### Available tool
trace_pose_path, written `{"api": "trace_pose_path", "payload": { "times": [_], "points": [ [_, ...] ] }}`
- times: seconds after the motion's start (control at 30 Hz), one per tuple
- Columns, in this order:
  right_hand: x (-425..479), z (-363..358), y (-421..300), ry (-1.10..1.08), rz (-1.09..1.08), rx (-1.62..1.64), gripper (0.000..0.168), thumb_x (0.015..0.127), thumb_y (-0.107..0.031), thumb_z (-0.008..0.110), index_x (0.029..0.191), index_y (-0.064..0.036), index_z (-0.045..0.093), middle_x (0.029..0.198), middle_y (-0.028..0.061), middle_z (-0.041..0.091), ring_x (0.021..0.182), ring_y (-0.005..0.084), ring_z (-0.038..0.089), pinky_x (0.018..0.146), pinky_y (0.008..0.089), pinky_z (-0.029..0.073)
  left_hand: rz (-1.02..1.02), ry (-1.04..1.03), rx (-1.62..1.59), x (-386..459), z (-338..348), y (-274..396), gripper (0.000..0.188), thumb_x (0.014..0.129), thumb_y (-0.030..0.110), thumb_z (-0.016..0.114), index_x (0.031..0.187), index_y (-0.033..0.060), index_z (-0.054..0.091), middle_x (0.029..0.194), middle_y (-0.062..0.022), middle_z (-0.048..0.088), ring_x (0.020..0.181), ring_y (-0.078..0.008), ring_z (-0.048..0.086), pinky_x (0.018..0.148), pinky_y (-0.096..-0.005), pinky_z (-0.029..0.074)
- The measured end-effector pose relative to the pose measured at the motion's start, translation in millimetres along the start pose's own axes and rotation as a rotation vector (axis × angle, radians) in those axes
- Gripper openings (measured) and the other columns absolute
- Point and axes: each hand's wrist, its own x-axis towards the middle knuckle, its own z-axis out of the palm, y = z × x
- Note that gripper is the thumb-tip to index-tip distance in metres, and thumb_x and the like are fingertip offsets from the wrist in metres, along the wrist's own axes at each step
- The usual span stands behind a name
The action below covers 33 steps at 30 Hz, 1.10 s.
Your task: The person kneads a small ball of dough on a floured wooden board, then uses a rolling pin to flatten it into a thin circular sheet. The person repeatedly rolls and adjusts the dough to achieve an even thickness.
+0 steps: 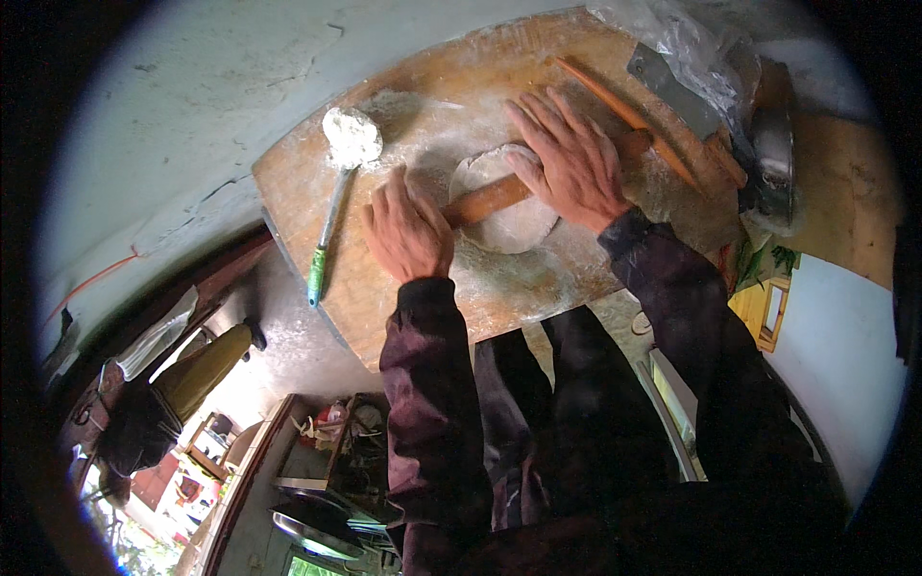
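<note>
A flat round of dough (513,232) lies on a floured wooden board (360,317), with a wooden rolling pin (491,201) slantwise across it. My left hand (410,230) covers the pin's left end, fingers pointing away from me. Over the pin's right part lies my right hand (576,162), its fingers spread and its thumb above the dough. Beyond that hand the pin's right end sticks out. Both palms hide parts of the pin.
Left on the board are a flour heap (353,137) and a tool with a green-blue handle (317,273). At right lie a long thin wooden rod (612,104), a cleaver (670,90), a clear plastic bag (670,36) and a metal vessel (776,165). A person (205,367) stands at lower left.
</note>
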Motion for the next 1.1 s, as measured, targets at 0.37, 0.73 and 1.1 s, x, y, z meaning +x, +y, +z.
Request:
{"api": "trace_pose_path", "payload": {
  "times": [0.37,0.73,1.1],
  "points": [
    [-79,-42,-16,-0.165,0.024,0.016,0.066,0.106,-0.041,0.067,0.161,-0.007,0.055,0.161,0.0145,0.06,0.151,0.041,0.051,0.123,0.0568,0.039,0.116,-0.092,0.013,-99,-6,-7,0.059,0.118,0.035,0.037,0.163,-0.0025,0.049,0.175,-0.0304,0.036,0.162,-0.0489,0.034,0.136,-0.0588,0.021],
    [-76,-36,7,-0.118,0.088,-0.001,0.061,0.105,-0.043,0.071,0.157,-0.012,0.06,0.154,0.0116,0.062,0.144,0.0386,0.054,0.116,0.0554,0.043,0.162,-0.061,0.07,-10,1,4,0.045,0.116,0.031,0.048,0.154,0.0136,0.066,0.152,-0.0167,0.065,0.137,-0.0378,0.058,0.111,-0.0506,0.043],
    [-147,-39,12,-0.071,0.242,0.03,0.06,0.103,-0.035,0.073,0.157,-0.015,0.06,0.142,0.0095,0.066,0.131,0.0351,0.06,0.114,0.0539,0.044,0.663,-0.261,0.116,18,6,22,0.073,0.112,0.055,0.051,0.17,0.0107,0.045,0.175,-0.0173,0.042,0.158,-0.0502,0.035,0.129,-0.066,0.025]
  ]
}}
